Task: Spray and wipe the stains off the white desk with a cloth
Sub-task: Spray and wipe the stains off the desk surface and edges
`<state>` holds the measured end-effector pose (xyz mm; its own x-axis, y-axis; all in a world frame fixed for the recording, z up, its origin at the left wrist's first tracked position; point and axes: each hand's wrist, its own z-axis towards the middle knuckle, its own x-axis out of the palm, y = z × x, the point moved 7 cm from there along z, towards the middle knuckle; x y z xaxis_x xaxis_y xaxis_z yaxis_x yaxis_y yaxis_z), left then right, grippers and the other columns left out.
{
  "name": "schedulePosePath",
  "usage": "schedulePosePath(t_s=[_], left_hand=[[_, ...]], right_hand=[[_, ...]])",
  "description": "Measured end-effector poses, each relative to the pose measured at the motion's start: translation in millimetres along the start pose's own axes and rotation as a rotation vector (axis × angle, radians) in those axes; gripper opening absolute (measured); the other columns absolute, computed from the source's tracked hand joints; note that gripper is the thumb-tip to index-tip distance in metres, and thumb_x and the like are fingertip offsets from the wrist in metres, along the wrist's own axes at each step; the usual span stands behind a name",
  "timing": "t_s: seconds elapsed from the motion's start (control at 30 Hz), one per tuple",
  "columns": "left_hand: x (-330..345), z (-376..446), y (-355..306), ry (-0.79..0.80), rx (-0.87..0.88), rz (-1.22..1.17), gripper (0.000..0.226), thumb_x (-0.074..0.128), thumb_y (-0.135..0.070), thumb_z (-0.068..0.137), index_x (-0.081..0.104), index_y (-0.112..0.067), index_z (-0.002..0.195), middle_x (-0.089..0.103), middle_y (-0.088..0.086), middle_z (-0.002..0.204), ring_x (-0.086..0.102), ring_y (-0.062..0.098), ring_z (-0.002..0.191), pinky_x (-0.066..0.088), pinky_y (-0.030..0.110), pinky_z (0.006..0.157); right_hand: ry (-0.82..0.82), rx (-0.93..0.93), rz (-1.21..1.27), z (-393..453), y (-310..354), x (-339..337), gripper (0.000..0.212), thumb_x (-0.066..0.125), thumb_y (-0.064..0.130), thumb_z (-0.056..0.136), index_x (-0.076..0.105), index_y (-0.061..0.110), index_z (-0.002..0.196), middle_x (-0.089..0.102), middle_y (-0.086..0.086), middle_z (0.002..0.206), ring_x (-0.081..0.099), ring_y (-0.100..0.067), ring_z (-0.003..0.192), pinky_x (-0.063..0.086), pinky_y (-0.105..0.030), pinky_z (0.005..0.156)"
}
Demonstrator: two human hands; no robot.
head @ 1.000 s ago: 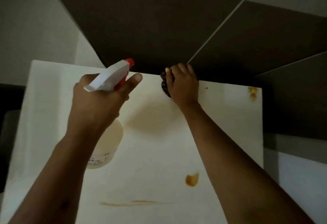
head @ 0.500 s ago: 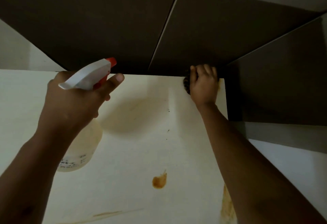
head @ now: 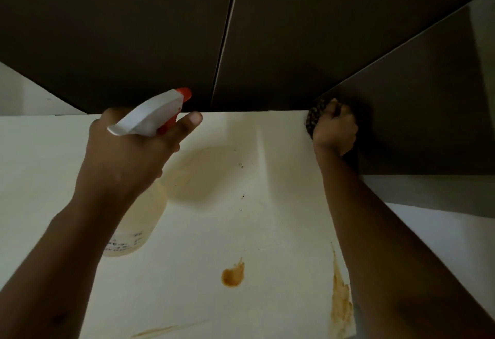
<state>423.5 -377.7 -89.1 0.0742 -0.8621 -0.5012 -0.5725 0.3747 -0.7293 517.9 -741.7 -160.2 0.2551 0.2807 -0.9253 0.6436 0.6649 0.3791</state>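
The white desk [head: 281, 172] fills the lower half of the view. My left hand [head: 128, 156] holds a translucent spray bottle [head: 139, 220] above the desk, its white trigger head and red nozzle [head: 184, 93] pointing toward the far edge. My right hand [head: 334, 132] is closed around a dark patterned cloth [head: 314, 119] at the desk's far right corner. An orange-brown blot [head: 232, 275] lies on the near middle, a long brown smear [head: 341, 301] runs along the right edge, and a thin streak [head: 160, 330] marks the near edge. A faint tan wet patch [head: 206, 172] sits in the middle.
Large dark floor tiles [head: 134, 30] with pale joints lie beyond the desk's far edge. A pale surface [head: 442, 231] shows to the right of the desk, below its level. A few tiny dark specks [head: 242, 196] dot the desk's middle.
My right hand has slid the cloth rightward along the far edge to the far right corner, and the stain there is covered. The view has shifted right. The bottle stays raised in my left hand.
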Motion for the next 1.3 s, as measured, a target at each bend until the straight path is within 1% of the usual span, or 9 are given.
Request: schedulePosePath(t_s=[0.13,0.27,0.37,0.57,0.77,0.9,1.03,1.17,1.3], left_hand=[[6,-3,2,-0.004,-0.047,-0.016,0.082,0.064,-0.069,0.072,0.058,-0.013,0.131,0.061,-0.006,0.081,0.056,0.010,0.062,0.035,0.014,0.050],[12,-4,2,0.014,-0.058,-0.028,0.086,0.063,-0.071,0.069,0.057,-0.011,0.131,0.063,-0.001,0.085,0.057,0.011,0.064,0.035,0.016,0.053],[16,-4,1,0.031,-0.044,-0.042,0.094,0.060,-0.074,0.063,0.057,-0.011,0.132,0.068,0.007,0.101,0.057,0.011,0.064,0.036,0.015,0.054],[21,-2,1,0.046,-0.015,-0.033,0.088,0.062,-0.072,0.066,0.058,-0.013,0.131,0.068,0.002,0.096,0.058,0.011,0.064,0.038,0.017,0.053],[24,2,2,0.042,-0.024,-0.031,0.089,0.062,-0.073,0.065,0.057,-0.014,0.132,0.068,-0.002,0.095,0.058,0.010,0.063,0.039,0.012,0.049],[22,2,0,0.038,-0.033,-0.047,0.088,0.061,-0.072,0.066,0.055,-0.015,0.133,0.065,-0.003,0.089,0.058,0.009,0.063,0.037,0.017,0.053],[20,6,-2,0.043,-0.025,-0.046,0.093,0.060,-0.075,0.065,0.054,-0.014,0.135,0.067,-0.002,0.092,0.058,0.009,0.064,0.038,0.017,0.053],[21,7,-7,0.048,-0.014,-0.079,0.090,0.061,-0.071,0.065,0.054,-0.015,0.135,0.067,-0.005,0.088,0.058,0.009,0.063,0.040,0.020,0.054],[24,9,-4,0.037,-0.005,-0.046,0.084,0.062,-0.069,0.069,0.057,-0.014,0.132,0.065,-0.006,0.085,0.057,0.008,0.061,0.038,0.016,0.052]], right_hand=[[-0.039,0.058,0.096,-30,-49,-14,0.037,0.044,0.037,0.104,0.065,0.009,0.114,0.067,-0.016,0.113,0.062,-0.032,0.102,0.034,-0.026,0.072],[-0.126,0.052,0.143,-62,-91,-28,0.040,0.049,0.035,0.101,0.067,-0.001,0.104,0.068,-0.025,0.096,0.065,-0.035,0.085,0.033,-0.027,0.065],[-0.120,0.068,0.197,-63,-99,-28,0.040,0.051,0.034,0.098,0.068,-0.003,0.098,0.068,-0.026,0.089,0.064,-0.036,0.078,0.030,-0.024,0.058],[-0.025,0.022,0.149,-20,-44,-8,0.030,0.050,0.030,0.102,0.067,0.005,0.107,0.069,-0.017,0.104,0.064,-0.030,0.097,0.039,-0.027,0.071],[0.025,-0.019,0.047,17,12,13,0.031,0.048,0.034,0.101,0.066,0.012,0.115,0.068,-0.009,0.111,0.065,-0.022,0.102,0.040,-0.025,0.070],[0.008,-0.040,0.098,10,2,10,0.031,0.048,0.035,0.102,0.067,0.011,0.110,0.069,-0.009,0.107,0.066,-0.021,0.098,0.040,-0.021,0.068],[-0.040,-0.028,0.086,-17,-36,-4,0.033,0.049,0.033,0.102,0.066,0.008,0.114,0.068,-0.016,0.113,0.063,-0.031,0.105,0.040,-0.025,0.074],[-0.091,-0.004,0.126,-50,-82,-20,0.039,0.050,0.034,0.100,0.067,0.000,0.105,0.069,-0.023,0.099,0.066,-0.034,0.090,0.039,-0.027,0.068],[-0.105,-0.051,0.156,-55,-88,-24,0.042,0.048,0.033,0.094,0.068,-0.003,0.098,0.069,-0.025,0.090,0.067,-0.034,0.081,0.038,-0.027,0.065]])
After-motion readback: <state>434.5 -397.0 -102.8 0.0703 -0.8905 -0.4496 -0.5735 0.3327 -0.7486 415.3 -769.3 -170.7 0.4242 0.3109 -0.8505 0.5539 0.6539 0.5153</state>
